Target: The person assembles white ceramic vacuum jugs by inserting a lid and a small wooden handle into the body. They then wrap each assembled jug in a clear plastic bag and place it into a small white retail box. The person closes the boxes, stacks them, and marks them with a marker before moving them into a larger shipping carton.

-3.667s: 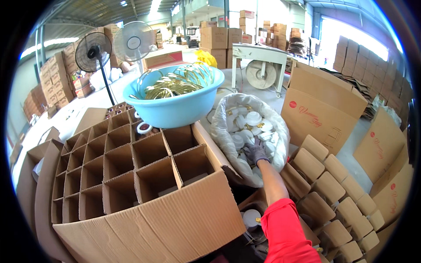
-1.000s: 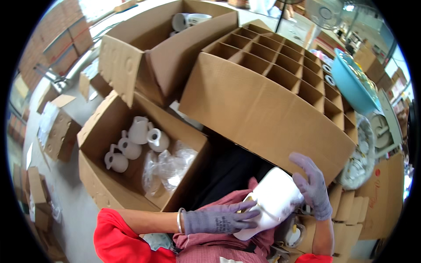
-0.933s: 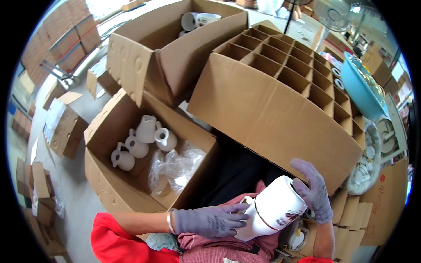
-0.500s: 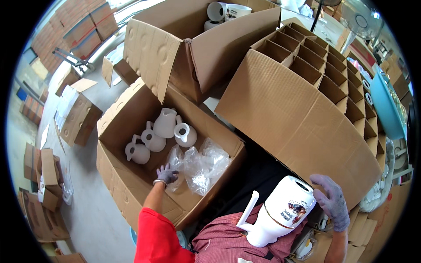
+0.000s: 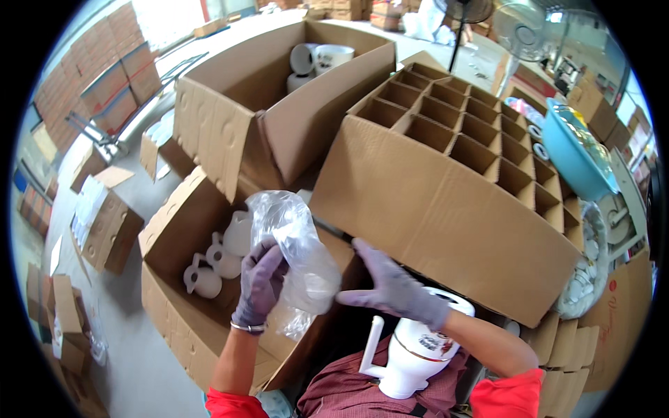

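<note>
Purple-grey gloves cover both my hands. My left hand (image 5: pixel 261 282) is closed on a clear plastic bag (image 5: pixel 301 254), lifted above an open cardboard box (image 5: pixel 178 331). Close to the bag's right side, my right hand (image 5: pixel 394 282) is open, thumb and fingers apart. Whether its thumb touches the plastic I cannot tell. A white jug (image 5: pixel 418 345) with a printed picture and a thin gold band lies spout-down on my lap, its upper part beneath my right wrist. Inside the box stand several plain white jugs (image 5: pixel 203 280), partly hidden by the bag, and more crumpled plastic lies there.
A divided carton (image 5: pixel 446 202) with empty compartments stands right of me. Behind the jug box, another open carton (image 5: pixel 327 111) holds a few white pieces. A blue basin (image 5: pixel 575 150) sits at the far right, near a standing fan (image 5: pixel 519 31). Small boxes (image 5: pixel 111 223) lie on the floor at left.
My left hand has picked a plastic bag out of the box and raised it. My right hand has moved left from beside the lap jug toward the bag. The view has shifted.
</note>
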### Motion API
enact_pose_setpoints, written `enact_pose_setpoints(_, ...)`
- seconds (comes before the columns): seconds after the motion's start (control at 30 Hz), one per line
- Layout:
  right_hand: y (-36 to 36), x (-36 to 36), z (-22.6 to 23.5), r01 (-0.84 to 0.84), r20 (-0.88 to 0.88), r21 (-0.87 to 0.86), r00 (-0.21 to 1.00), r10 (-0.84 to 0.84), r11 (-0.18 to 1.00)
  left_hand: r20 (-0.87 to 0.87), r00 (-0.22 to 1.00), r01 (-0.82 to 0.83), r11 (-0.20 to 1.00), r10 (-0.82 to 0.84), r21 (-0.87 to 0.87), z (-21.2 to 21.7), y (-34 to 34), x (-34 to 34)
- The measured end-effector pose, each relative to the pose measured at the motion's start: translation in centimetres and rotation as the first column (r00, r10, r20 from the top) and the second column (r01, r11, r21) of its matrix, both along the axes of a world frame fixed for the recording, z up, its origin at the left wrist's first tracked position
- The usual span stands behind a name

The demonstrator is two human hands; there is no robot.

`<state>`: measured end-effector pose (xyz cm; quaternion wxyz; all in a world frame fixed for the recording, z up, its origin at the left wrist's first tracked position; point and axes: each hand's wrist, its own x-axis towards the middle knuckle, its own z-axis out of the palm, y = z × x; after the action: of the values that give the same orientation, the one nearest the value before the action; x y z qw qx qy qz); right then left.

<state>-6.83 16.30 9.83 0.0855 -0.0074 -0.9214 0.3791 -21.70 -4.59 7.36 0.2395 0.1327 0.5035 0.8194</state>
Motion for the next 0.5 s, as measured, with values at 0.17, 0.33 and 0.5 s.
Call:
enact_pose_setpoints(0.17, 5.2, 0.1, -2.6, 0.217, -0.098, 0.165, 0.974, -0.203, 0.962, 0.125, 0.991, -0.022, 0.886, -0.040, 0.464, 2.3, 4.6, 4.0)
enact_pose_setpoints(0.33, 11.2, 7.4, -2.1, 0.450, -0.222, -0.369, 0.807, -0.547, 0.813, 0.066, 0.907, 0.354, 0.838, -0.416, 0.416, -2.0, 7.2, 4.8)
enact_pose_setpoints(0.5, 12.6, 16.5, -9.9, 0.643, -0.116, -0.509, 0.608, -0.786, 0.573, -0.031, 0.716, 0.684, 0.709, -0.698, -0.172, -9.2, 11.2, 8.2)
